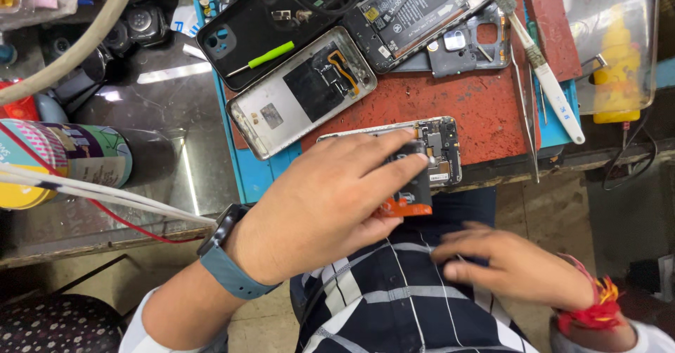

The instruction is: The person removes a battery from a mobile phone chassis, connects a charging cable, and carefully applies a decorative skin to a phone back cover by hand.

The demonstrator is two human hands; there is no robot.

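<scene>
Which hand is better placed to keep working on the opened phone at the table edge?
Probably the left hand: it already rests on the opened phone, fingers pressing the black battery. The right hand lies lower, on the striped shirt, holding nothing visible.

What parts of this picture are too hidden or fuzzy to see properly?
All in the head view:
- Opened phone: the left hand covers most of it.
- Black part with an orange tab: the left hand's fingers hide much of it.
- Right hand: blurred, so whether it holds anything is unclear.
- Yellow bottle: hazy behind a clear plastic sheet.
- Printed can: cut off by the left edge.
</scene>
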